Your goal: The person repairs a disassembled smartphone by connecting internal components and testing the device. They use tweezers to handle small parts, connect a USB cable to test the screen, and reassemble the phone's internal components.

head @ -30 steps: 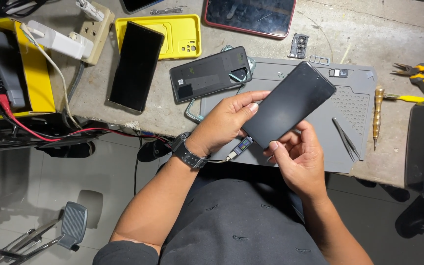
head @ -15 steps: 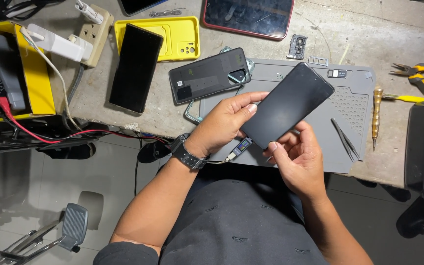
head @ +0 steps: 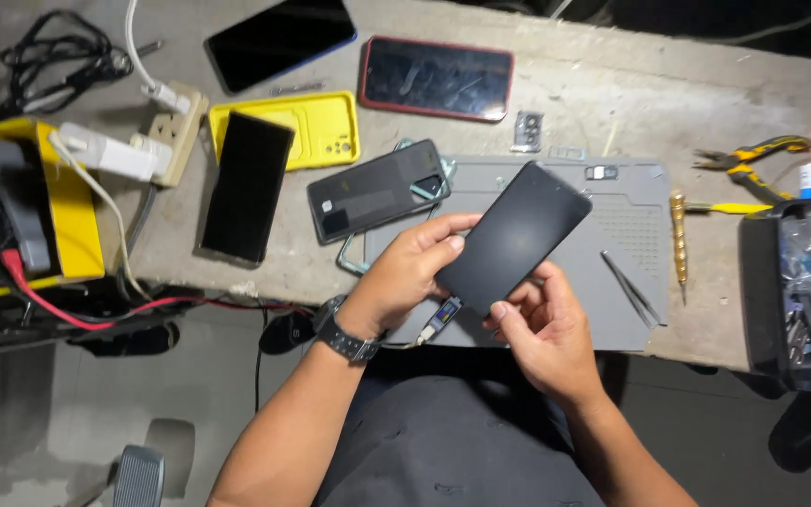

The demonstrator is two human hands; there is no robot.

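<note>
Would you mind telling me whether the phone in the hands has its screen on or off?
Off: the phone, held by the left hand and right hand, shows a uniformly black face.

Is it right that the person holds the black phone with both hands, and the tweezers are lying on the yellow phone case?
Not quite. Both hands, left hand and right hand, do hold the black phone, but the head view shows the tweezers lying on the grey work mat, not on the yellow phone case.
</note>
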